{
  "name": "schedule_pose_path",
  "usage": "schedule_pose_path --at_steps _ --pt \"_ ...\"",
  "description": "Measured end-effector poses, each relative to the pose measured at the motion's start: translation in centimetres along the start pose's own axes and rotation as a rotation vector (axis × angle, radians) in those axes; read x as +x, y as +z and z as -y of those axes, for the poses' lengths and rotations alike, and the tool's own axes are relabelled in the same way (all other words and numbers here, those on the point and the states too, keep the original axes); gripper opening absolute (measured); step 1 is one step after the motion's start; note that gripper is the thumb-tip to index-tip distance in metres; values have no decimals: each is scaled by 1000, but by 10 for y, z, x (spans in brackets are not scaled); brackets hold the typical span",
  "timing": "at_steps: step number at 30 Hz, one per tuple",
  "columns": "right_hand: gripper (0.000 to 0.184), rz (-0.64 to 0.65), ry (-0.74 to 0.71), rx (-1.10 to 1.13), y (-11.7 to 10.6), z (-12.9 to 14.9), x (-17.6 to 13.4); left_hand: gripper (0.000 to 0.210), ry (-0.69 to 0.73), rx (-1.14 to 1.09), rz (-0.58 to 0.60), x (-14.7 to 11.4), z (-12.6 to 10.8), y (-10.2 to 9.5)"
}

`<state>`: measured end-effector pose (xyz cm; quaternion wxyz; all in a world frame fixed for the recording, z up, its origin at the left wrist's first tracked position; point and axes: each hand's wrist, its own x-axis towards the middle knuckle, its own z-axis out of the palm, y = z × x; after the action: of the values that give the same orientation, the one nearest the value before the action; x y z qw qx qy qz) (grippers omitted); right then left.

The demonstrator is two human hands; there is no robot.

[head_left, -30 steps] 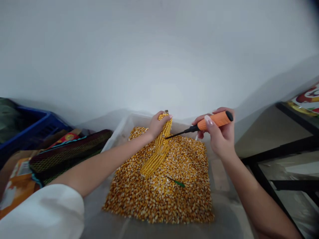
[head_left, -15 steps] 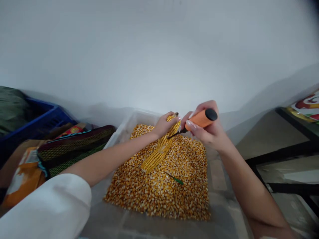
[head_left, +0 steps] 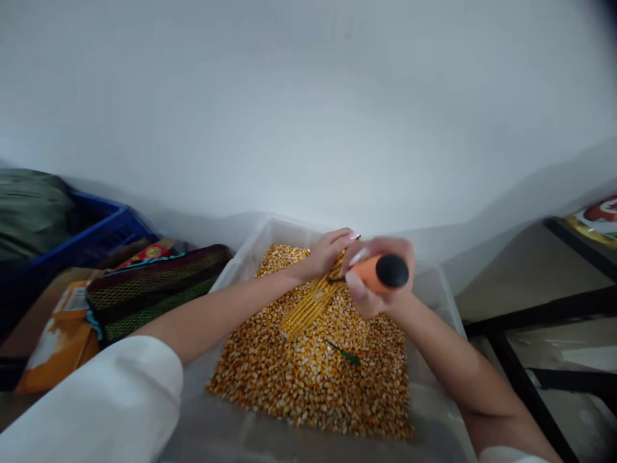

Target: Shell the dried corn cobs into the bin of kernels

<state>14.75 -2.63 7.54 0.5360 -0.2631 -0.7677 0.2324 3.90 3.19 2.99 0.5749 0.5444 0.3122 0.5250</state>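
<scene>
My left hand (head_left: 329, 252) is closed around the upper end of a yellow corn cob (head_left: 308, 310), which slants down to the left over the loose kernels. A patch of its kernels is gone partway along. In my right hand (head_left: 385, 302) is a screwdriver (head_left: 369, 273) with an orange handle and black end cap. Its dark shaft points left, and the tip meets the cob just below my left hand. Loose corn kernels (head_left: 308, 392) fill the middle of a clear plastic bin (head_left: 250, 247). On them lies a small green-handled tool (head_left: 349, 356) with a thin shaft.
Left of the bin are a dark mesh bag (head_left: 159, 292), an orange-and-white package (head_left: 62, 334) and a blue crate (head_left: 110, 225) with dark green cloth. A black-framed rack (head_left: 544, 312) stands on the right. Behind the bin rises a pale wall (head_left: 289, 116).
My right hand has come down and left with the screwdriver, whose handle end now faces me more. The cob remains in my left hand. The whole view has shifted slightly.
</scene>
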Motion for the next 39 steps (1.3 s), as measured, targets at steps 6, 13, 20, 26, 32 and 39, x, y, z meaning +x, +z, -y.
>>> schedule_pose_path --at_steps 6,13,20,26,32,39 --pt "35 -260 77 58 -2 -19 10 30 252 99 280 -3 12 0" --pt "25 -180 -86 111 5 -22 8 38 228 121 285 2 12 -2" --pt "27 -188 -350 39 -2 -2 2 30 202 50 251 8 7 -8" --pt "21 -294 -274 25 2 -13 10 31 194 63 243 7 7 -5" --pt "11 -116 -412 -67 3 7 0 31 164 111 245 5 8 0" --pt "30 345 -806 -330 23 38 -29 31 159 112 166 1 3 -5"
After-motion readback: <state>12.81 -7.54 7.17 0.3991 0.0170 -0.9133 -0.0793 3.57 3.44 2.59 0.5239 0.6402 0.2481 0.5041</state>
